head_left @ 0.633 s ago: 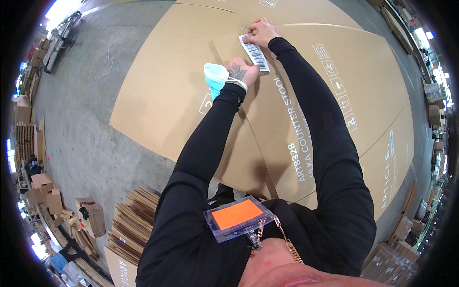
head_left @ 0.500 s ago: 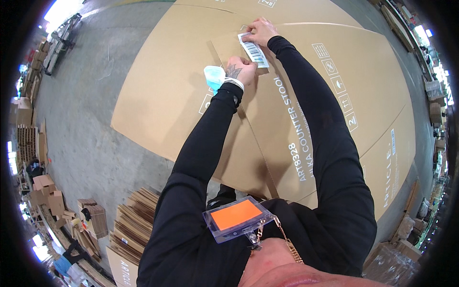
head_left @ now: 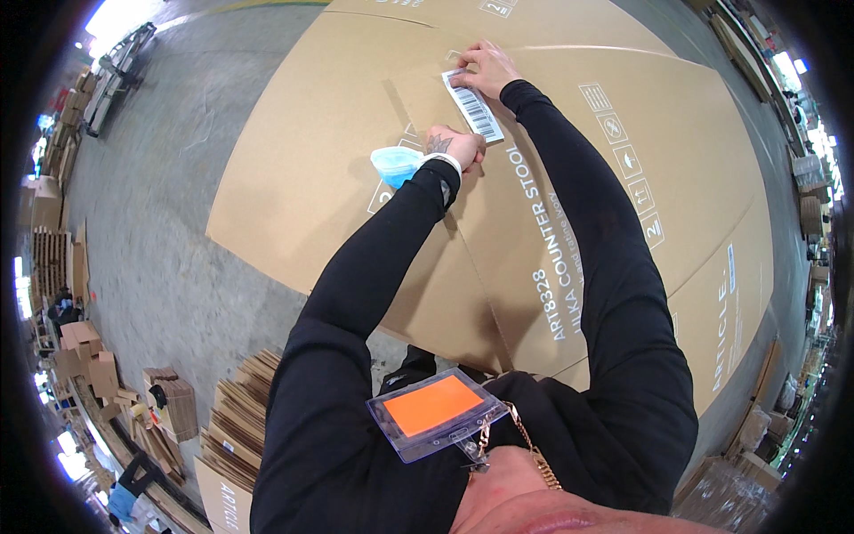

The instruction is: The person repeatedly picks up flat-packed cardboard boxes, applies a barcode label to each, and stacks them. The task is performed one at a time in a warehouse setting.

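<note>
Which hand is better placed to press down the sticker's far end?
Probably the right hand: it's touching the far end of the white sticker, while the left hand is at the near end.

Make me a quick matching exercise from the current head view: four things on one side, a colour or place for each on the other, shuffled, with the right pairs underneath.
Things:
1. Label
2. Mask
3. Badge
4. Right hand

Colours and places:
A. Orange sheet inside a clear holder, in front of the chest
B. At the far end of the barcode strip
C. Light blue, beside the left wrist
D. White with black bars

Right pairs: 1-D, 2-C, 3-A, 4-B
</note>
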Motion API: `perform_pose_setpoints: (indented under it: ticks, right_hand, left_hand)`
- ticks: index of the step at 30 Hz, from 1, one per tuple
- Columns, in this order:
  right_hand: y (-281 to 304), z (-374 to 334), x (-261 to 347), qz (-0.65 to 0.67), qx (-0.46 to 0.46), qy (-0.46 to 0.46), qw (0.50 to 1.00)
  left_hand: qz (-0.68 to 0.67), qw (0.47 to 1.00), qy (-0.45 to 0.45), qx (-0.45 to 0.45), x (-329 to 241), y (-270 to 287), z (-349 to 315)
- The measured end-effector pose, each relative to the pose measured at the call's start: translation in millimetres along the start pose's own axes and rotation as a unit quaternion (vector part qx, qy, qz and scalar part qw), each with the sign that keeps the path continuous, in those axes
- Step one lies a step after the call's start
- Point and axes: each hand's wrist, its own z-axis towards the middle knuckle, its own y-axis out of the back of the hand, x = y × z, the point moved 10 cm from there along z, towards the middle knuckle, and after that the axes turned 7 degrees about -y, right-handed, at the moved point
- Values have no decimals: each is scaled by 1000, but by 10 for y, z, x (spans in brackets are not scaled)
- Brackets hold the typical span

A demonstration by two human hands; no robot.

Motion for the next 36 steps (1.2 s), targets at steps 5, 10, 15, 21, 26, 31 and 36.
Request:
perform_pose_setpoints:
  ticks: [5,10,15,21,26,31,36]
  right_hand:
    - [-13,-20,-22,-4,-14,-3,1000]
    - [-18,-40,-22,1,-15,-4,1000]
    - [-1,-52,-38,-1,-26,-9,1000]
    - [12,-68,0,-12,-41,-3,999]
    - [29,-110,-31,-27,-56,-12,998]
    - [37,-166,12,-41,-62,-3,997]
    - [42,-186,22,-49,-61,-12,997]
  left_hand:
    - [28,1000,-3,5,34,32,58]
    - [55,998,-1,-2,44,34,74]
    - [62,998,-11,-7,37,32,74]
    - [70,997,-8,-8,55,50,97]
    - [78,997,-12,-5,44,34,68]
    - [58,998,1,-3,73,35,67]
    - [68,997,18,31,74,21,21]
